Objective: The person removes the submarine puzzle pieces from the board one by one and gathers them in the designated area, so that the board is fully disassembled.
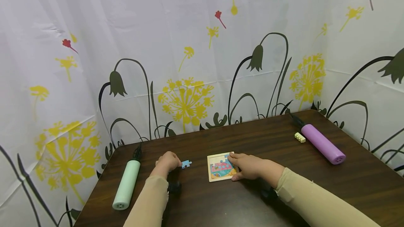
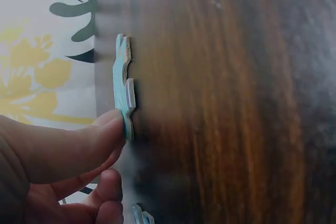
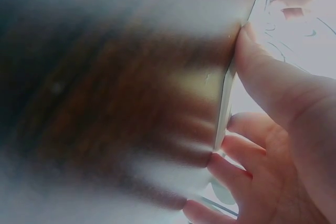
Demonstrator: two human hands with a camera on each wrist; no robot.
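Left of the puzzle, my left hand [image 1: 168,163] pinches a light-blue jigsaw piece [image 1: 186,164] by its near end, just at the tabletop. In the left wrist view the thumb lies along one face of that piece [image 2: 124,87], seen nearly edge-on. A second small piece [image 2: 142,214] peeks out below the curled fingers there. A square wooden puzzle board [image 1: 217,178] with a pink and teal picture lies flat. My right hand [image 1: 250,166] rests on its right side, fingers at the upper right corner, thumb near the lower right. Its fingertips [image 3: 218,161] touch down along the board's edge.
On the dark wooden table [image 1: 195,202], a mint-green cylinder [image 1: 127,184] with a black end lies at the left. A purple cylinder [image 1: 322,143] lies at the right beside a small cream toy block [image 1: 300,137]. A flower-print curtain [image 1: 195,45] hangs behind the table.
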